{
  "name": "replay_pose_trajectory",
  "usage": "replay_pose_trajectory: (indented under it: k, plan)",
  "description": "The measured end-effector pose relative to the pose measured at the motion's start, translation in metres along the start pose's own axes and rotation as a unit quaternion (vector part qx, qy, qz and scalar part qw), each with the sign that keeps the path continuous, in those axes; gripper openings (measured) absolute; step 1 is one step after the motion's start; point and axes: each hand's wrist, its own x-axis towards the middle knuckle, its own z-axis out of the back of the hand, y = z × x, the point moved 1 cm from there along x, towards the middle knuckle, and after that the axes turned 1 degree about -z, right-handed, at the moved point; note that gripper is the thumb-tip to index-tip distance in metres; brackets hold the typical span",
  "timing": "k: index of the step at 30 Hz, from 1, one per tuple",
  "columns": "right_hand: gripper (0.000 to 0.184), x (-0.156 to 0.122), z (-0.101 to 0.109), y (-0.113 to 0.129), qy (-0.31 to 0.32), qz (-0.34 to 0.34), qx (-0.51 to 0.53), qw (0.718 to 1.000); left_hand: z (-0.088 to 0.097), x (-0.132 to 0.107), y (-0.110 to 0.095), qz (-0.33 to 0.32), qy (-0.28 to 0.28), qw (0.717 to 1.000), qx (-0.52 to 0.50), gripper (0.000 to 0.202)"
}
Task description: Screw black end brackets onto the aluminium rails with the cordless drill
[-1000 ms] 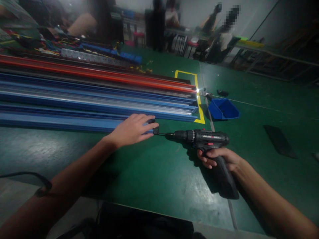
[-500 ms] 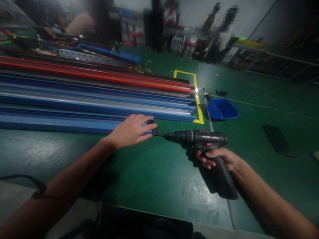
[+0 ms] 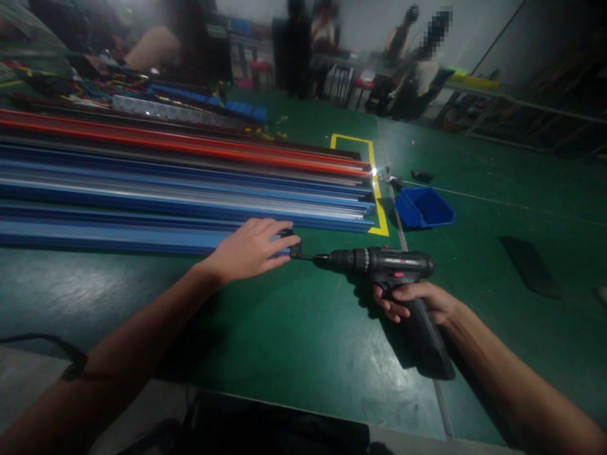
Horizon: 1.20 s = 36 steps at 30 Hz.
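My left hand (image 3: 253, 248) lies over the right end of the nearest blue metal profile (image 3: 118, 234), its fingers bent across it and holding it down. A small black end cap (image 3: 296, 243) sits at that end, beside my fingertips. In my right hand (image 3: 417, 300) is a black cordless drill (image 3: 396, 262), with my fingers wrapped round its grip. Its thin bit (image 3: 308, 257) points left and reaches the end cap; whether it sits in a screw is too small to tell.
Behind lie more blue profiles (image 3: 190, 193) and red ones (image 3: 190, 139), ending near yellow tape (image 3: 382, 218). A blue bin (image 3: 424, 208) stands on the green table (image 3: 294, 341). A dark flat object (image 3: 528, 265) lies to the right. Wires and another person's arm (image 3: 154, 47) are at the far left.
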Motion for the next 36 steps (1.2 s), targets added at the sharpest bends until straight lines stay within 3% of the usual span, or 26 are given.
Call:
replay_pose_trajectory:
  k: [36]
  plan:
    - [0.019,-0.0002,-0.0051,0.0031,-0.039,-0.008,-0.016,0.999,-0.0013,0.0003,0.0002,-0.005,0.0,1.0,0.009,0.043]
